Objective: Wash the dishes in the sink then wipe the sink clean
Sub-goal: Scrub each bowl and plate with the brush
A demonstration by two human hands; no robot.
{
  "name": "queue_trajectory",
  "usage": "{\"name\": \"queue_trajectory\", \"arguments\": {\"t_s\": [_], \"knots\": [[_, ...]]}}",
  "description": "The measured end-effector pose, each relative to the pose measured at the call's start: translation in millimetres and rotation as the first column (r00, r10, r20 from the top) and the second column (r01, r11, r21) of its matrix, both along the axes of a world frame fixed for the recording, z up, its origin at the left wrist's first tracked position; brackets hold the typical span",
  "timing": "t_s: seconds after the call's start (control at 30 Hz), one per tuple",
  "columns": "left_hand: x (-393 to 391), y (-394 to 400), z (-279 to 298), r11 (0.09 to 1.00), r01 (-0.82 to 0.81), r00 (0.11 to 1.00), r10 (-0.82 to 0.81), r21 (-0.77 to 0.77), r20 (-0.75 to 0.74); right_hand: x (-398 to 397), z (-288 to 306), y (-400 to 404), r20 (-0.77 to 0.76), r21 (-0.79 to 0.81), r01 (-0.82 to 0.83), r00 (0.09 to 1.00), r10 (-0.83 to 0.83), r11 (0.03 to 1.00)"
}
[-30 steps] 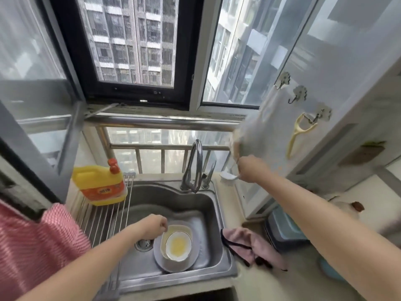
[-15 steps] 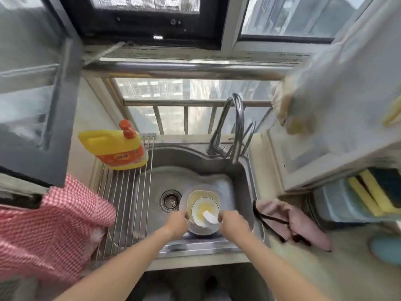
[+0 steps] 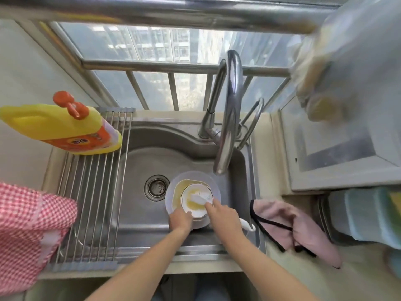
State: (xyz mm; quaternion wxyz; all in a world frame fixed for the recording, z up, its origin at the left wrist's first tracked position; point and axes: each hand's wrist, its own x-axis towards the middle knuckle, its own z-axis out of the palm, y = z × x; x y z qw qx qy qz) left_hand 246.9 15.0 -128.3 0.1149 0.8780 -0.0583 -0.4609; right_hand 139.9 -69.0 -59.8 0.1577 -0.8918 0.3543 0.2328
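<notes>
Brushed steel sink (image 3: 138,216); shiny chrome faucet (image 3: 230,109); glossy plastic detergent bottle (image 3: 63,127); soft pink cloth (image 3: 297,227)

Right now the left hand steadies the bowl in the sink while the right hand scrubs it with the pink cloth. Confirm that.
Not the pink cloth: the head view shows it lying on the counter. The right hand scrubs the bowl with a white brush; the left hand steadies it in the sink.

Daylit window (image 3: 152,46) behind metal railing (image 3: 173,66); beige countertop (image 3: 325,276).
</notes>
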Motion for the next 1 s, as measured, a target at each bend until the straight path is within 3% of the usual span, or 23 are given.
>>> {"name": "queue_trajectory", "arguments": {"t_s": [0.07, 0.13, 0.2, 0.27, 0.33, 0.4, 0.47, 0.5, 0.63, 0.77, 0.83, 0.9, 0.97, 1.0], "knots": [[1.1, 1.7, -10.2, 0.999, -0.043, 0.999, 0.043, -0.006, -0.004, 2.7, 6.2, 8.1, 0.061, 0.049, 0.017, 0.998, -0.02, 0.999], [4.1, 4.7, -17.7, 0.989, -0.146, 0.989, 0.145, -0.034, -0.029, 7.1, 1.8, 12.6, 0.036, 0.174, 0.231, 0.97, -0.241, 0.957], [8.5, 8.8, -21.2, 0.978, -0.205, 0.978, 0.203, -0.044, -0.054, 10.5, -1.5, 15.8, 0.022, 0.314, 0.48, 0.859, -0.512, 0.819], [12.6, 12.4, -17.8, 0.975, -0.215, 0.976, 0.213, -0.063, -0.04, 13.4, -1.4, 13.1, 0.015, 0.382, 0.567, 0.785, -0.619, 0.729], [18.4, 13.7, -10.3, 0.989, -0.125, 0.991, 0.129, -0.08, 0.044, 15.4, -0.2, 2.2, -0.013, 0.339, 0.471, 0.868, -0.497, 0.814], [23.7, 14.0, -7.0, 0.995, -0.032, 0.99, 0.044, -0.094, 0.133, 18.2, 3.3, -8.9, 0.045, 0.138, 0.239, 0.968, -0.247, 0.961], [27.8, 12.7, -6.7, 0.994, 0.02, 0.985, -0.002, -0.105, 0.172, 21.7, 5.8, -12.2, 0.008, 0.024, 0.003, 1.0, -0.003, 1.0], [29.1, 11.1, -5.5, 0.993, 0.031, 0.984, -0.011, -0.111, 0.18, 20.4, 5.4, -12.2, -0.057, 0.065, 0.035, 0.998, -0.031, 0.997], [32.9, 9.0, -5.9, 0.987, 0.065, 0.981, -0.036, -0.148, 0.188, 10.1, 9.8, 4.6, -0.037, 0.14, 0.123, 0.992, -0.119, 0.983], [35.4, 13.0, -5.7, 0.979, 0.117, 0.975, -0.08, -0.168, 0.208, 13.3, 7.9, 7.5, -0.059, 0.388, 0.499, 0.853, -0.519, 0.775], [37.3, 15.3, -6.1, 0.971, 0.142, 0.974, -0.102, -0.192, 0.204, 14.9, 6.0, 0.3, -0.063, 0.33, 0.443, 0.892, -0.448, 0.834], [38.9, 16.0, -4.8, 0.965, 0.164, 0.972, -0.122, -0.207, 0.199, 16.5, 5.8, -7.6, -0.01, 0.092, 0.17, 0.985, -0.17, 0.981], [40.6, 14.4, -3.5, 0.962, 0.173, 0.972, -0.131, -0.213, 0.195, 19.4, 5.7, -11.4, -0.083, -0.027, -0.045, 0.996, 0.043, 0.999], [41.6, 12.7, -2.8, 0.963, 0.166, 0.974, -0.127, -0.211, 0.186, 18.7, 8.0, -9.9, -0.127, -0.019, -0.038, 0.991, 0.036, 0.999]]}}
